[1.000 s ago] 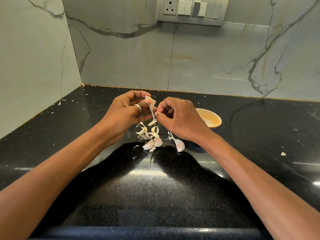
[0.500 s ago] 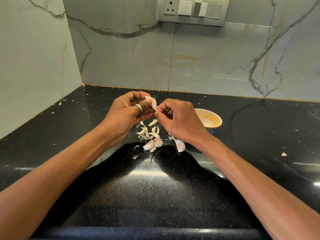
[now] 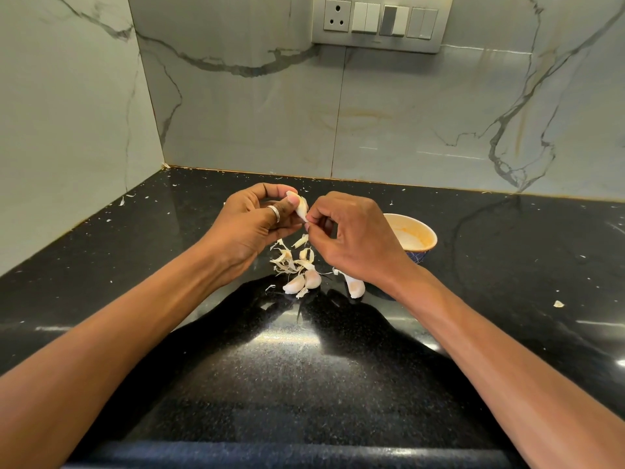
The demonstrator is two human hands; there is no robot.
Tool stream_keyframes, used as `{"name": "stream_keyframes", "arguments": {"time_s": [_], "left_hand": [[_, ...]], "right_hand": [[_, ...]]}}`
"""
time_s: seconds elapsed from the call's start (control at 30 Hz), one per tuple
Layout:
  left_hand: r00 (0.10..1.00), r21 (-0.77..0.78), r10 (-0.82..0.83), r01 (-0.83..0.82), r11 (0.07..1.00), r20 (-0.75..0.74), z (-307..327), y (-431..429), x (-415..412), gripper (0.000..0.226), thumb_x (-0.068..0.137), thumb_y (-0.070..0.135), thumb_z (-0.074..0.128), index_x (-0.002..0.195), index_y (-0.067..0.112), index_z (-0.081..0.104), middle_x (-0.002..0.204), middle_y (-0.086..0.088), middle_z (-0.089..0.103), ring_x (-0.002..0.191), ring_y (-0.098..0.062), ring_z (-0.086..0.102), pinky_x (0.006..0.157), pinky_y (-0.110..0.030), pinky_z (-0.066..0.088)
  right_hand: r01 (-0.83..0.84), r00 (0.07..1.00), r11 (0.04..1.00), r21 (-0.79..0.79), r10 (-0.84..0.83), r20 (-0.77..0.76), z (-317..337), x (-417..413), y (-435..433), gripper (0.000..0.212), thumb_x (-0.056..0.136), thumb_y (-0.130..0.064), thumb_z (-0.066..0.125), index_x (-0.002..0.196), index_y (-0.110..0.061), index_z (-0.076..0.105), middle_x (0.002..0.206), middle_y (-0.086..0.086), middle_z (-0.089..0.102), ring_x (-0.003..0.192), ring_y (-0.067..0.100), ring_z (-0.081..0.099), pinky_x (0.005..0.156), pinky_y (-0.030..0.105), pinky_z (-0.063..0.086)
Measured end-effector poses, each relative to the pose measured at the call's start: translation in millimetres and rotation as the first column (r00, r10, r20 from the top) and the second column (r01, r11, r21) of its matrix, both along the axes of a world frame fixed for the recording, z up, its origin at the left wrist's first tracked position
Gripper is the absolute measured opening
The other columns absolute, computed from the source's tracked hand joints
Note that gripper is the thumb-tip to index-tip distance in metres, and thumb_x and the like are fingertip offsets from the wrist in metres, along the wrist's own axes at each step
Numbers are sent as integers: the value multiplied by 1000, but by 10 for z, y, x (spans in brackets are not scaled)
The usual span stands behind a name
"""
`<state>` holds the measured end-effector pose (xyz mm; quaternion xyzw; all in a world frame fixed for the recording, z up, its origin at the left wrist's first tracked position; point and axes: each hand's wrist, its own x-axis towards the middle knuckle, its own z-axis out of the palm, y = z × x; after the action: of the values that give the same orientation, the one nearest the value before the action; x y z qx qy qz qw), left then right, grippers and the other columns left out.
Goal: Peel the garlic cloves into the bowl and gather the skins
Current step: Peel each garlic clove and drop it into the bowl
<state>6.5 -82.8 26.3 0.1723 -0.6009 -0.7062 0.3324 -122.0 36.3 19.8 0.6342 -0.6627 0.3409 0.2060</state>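
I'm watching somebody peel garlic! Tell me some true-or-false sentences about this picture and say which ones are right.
1. The left hand holds a garlic clove. True.
2. The bowl sits to the left of both hands. False: it stands on the right, just behind the right hand.
3. Loose skins lie on the countertop below the hands. True.
4. The countertop is white. False: it is black and shiny.
5. The ring is on the right hand. False: it is on the left hand.
6. More cloves lie on the countertop beside the skins. True.
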Motion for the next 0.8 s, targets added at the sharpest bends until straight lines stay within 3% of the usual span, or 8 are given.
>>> {"name": "stream_keyframes", "arguments": {"time_s": [0.17, 0.37, 0.47, 0.53, 0.6, 0.8], "left_hand": [[998, 30, 23, -22, 999, -57, 42, -49, 25, 15, 95, 9, 63, 110, 6, 63, 103, -17, 73, 95, -27, 68, 85, -33, 61], [1000, -23, -21, 21, 1000, -12, 22, -31, 25, 22, 93, 12, 66, 114, 9, 66, 109, -18, 75, 99, -26, 71, 82, -32, 61], [999, -57, -40, 40, 998, 8, 9, -16, 21, 23, 92, 13, 67, 115, 11, 67, 109, -16, 75, 101, -26, 72, 86, -37, 61], [999, -77, -43, 45, 996, 19, 8, -11, 26, 24, 93, 12, 67, 117, 9, 67, 109, -17, 75, 100, -24, 71, 86, -38, 61], [998, -100, -49, 52, 994, 31, 7, 0, 31, 25, 94, 10, 66, 118, 8, 67, 112, -20, 73, 99, -23, 70, 85, -38, 62], [995, -129, -86, 91, 987, 46, -13, 9, 33, 25, 86, 15, 72, 111, 13, 72, 100, -12, 75, 98, -18, 71, 86, -39, 61]], "right_hand": [[64, 998, 996, 61, -62, -31, -42, -120, 21, 5, 82, -17, 64, 78, -16, 67, 73, -10, 57, 63, 11, 54, 62, 39, 53], [88, 996, 992, 90, -89, 16, -16, -111, 11, 8, 90, -22, 68, 91, -16, 74, 84, -4, 70, 75, 14, 64, 73, 40, 57], [75, 993, 996, 42, -79, 88, 19, -101, 11, 6, 89, -16, 69, 94, -15, 72, 86, -6, 69, 76, 9, 63, 75, 33, 56], [53, 984, 999, -3, -52, 171, 51, -99, 26, 12, 89, -9, 68, 99, -12, 73, 87, -9, 67, 76, 0, 61, 76, 16, 51], [21, 967, 999, -31, -12, 255, 87, -83, 41, 13, 90, -9, 70, 102, -11, 73, 86, -13, 65, 77, -7, 61, 75, 7, 47], [-51, 946, 998, -40, 61, 319, 111, -49, 40, 15, 86, -19, 81, 97, -13, 72, 88, -9, 70, 81, 4, 67, 71, 11, 51]]}}
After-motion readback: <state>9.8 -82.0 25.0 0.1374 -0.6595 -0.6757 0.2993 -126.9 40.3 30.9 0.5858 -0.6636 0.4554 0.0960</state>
